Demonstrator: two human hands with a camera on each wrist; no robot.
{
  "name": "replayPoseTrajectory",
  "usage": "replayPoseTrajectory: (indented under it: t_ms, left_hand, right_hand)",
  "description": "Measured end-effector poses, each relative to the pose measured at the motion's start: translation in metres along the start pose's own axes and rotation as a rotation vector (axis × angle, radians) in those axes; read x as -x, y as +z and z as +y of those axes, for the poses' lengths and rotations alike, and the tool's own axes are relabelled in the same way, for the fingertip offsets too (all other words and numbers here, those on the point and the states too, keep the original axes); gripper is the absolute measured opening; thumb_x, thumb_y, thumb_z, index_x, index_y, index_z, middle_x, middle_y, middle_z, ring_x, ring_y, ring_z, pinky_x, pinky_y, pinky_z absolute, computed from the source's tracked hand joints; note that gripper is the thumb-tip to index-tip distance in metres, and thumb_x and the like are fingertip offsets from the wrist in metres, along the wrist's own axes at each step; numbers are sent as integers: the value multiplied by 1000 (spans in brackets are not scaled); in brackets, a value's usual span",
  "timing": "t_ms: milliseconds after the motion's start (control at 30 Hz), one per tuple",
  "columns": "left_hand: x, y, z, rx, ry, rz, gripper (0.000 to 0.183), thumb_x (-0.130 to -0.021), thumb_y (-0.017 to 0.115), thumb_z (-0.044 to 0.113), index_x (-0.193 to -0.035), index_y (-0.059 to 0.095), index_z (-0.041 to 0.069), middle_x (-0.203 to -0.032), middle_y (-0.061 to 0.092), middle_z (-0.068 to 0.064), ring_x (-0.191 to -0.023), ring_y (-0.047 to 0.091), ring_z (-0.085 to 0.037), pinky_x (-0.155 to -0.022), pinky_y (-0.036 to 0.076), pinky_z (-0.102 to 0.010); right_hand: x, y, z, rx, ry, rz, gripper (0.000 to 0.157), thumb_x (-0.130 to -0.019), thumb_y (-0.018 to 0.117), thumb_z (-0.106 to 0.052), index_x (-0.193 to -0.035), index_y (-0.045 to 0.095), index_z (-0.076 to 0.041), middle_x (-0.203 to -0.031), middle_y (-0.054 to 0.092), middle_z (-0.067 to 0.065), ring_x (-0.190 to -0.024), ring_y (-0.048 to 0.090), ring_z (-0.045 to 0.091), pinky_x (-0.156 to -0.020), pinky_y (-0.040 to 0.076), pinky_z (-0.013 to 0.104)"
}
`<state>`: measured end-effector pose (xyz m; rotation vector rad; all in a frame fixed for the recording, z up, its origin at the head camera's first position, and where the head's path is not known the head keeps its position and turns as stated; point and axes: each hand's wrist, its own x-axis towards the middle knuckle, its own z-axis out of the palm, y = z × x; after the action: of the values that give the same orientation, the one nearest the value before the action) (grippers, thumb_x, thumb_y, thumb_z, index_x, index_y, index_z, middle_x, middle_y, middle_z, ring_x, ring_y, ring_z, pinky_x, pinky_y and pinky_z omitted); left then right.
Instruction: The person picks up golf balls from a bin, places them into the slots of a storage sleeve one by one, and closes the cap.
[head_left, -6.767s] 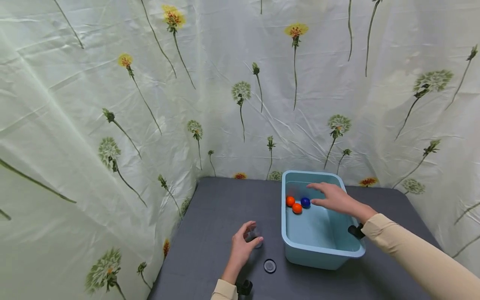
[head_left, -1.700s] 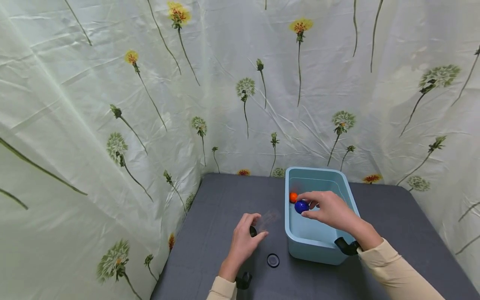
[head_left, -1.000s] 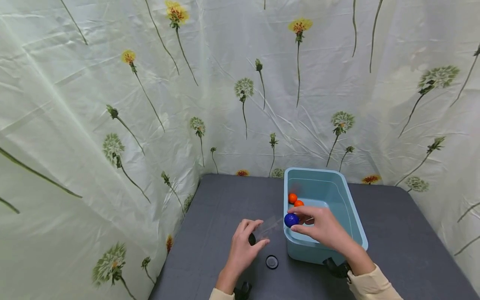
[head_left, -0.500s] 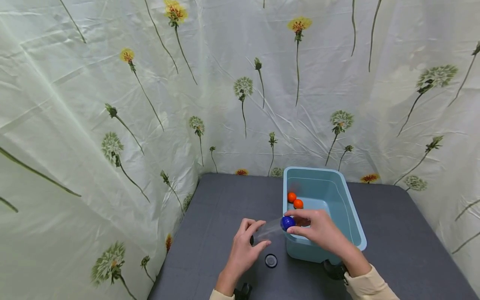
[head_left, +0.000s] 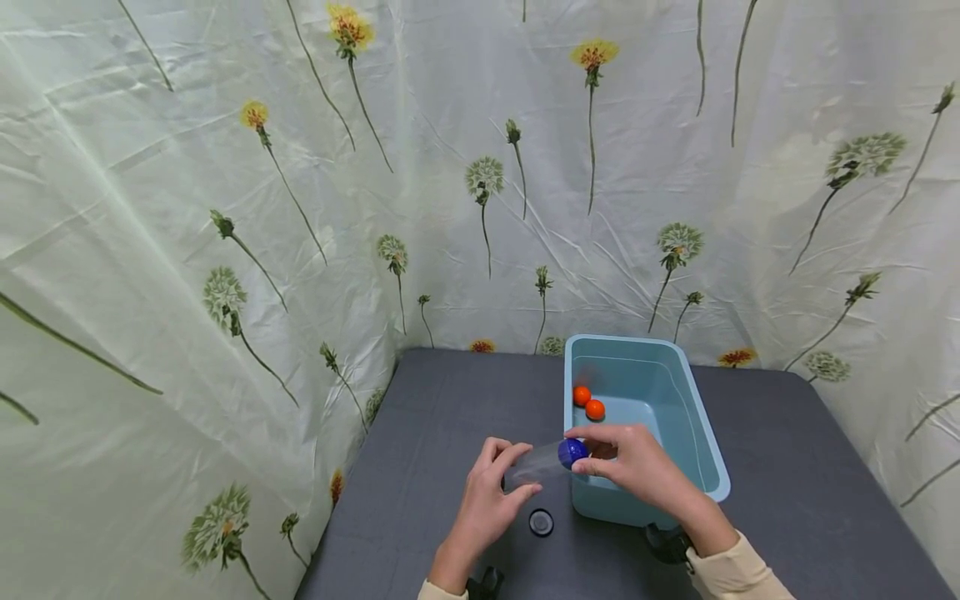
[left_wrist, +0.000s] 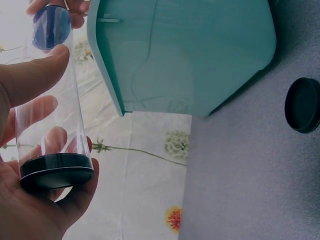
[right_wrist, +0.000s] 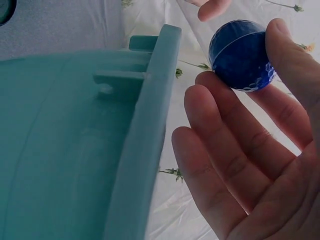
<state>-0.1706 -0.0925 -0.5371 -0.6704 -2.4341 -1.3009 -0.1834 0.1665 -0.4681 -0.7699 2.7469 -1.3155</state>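
My left hand [head_left: 483, 500] grips a clear plastic tube [left_wrist: 55, 115], fingers and thumb curled round its wall. A black cap [left_wrist: 57, 171] closes the tube's lower end, against the palm. In the head view the tube lies tilted, its open end toward the right. Between thumb and fingertips, my right hand [head_left: 637, 467] pinches a blue golf ball [right_wrist: 242, 55] at that open end. The ball sits partly inside the mouth; the tube's rim crosses it in the right wrist view. Both hands are above the table, by the box's near left edge.
A light blue plastic box [head_left: 637, 510] stands at the right, under my right hand. Two orange balls [head_left: 595, 409] lie in its far left corner. A loose black cap [head_left: 541, 522] lies on the dark grey tabletop [head_left: 450, 417]. A flowered curtain [head_left: 450, 208] hangs behind.
My right hand has brought the blue golf ball out of the box, leftward to the tube's mouth and partly in. My left hand has kept the tube, lifted and tilted it toward the ball.
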Motion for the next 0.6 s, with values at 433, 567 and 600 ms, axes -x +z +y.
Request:
replayPoseTrajectory:
  t_ms: [433, 567, 600]
  left_hand:
    - [1, 0, 3, -60, 41, -12, 58, -76, 90, 17, -128, 65, 25, -108, 47, 5, -88, 50, -12, -74, 46, -27]
    - [2, 0, 3, -45, -5, -30, 55, -80, 87, 22, -129, 64, 25, -109, 48, 4, -90, 49, -9, -75, 46, -27]
    - [3, 0, 3, -39, -20, -33, 54, -81, 86, 24, -130, 64, 25, -110, 48, 4, -90, 50, -9, -75, 47, -27]
  right_hand:
    - [4, 4, 4, 25, -3, 7, 39, -88, 79, -34, -123, 72, -20, -88, 67, -15, -78, 65, 3, -73, 56, 28]
    - [4, 2, 4, 0, 7, 0, 39, -89, 78, -34, -125, 71, -20, -90, 67, -13, -79, 65, 4, -74, 56, 28]
    - [4, 1, 4, -6, 5, -1, 39, -89, 78, -34, -125, 71, -20, -90, 67, -13, -80, 66, 5, -74, 56, 28]
